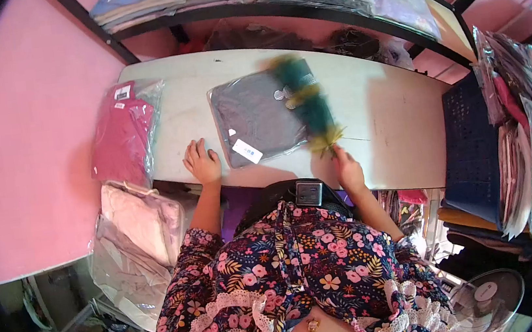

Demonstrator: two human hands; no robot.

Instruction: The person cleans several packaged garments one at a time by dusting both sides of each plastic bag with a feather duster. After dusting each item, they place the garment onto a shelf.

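Dusting of a bagged garment at a white table

Right hand (349, 171) was closed around the handle end of a feather duster (309, 103), whose teal and yellow plumes were blurred with motion above the far right side of a grey garment packet (254, 118). Left hand (202, 162) lay flat on the table (392, 119), fingers loosely spread, just beside the packet's near left corner; contact could not be told. The packet lay flat near the table's front edge, its white label at the near corner.

Doing this well probably called for the left hand to pin the slippery plastic while light strokes ran across it and off the edge.

Further left lay a pink garment packet (121, 133), with pale packets (141, 226) stacked below it. A shelf of folded fabrics (326, 2) ran behind the table, and a dark blue crate (466, 136) stood to the right.
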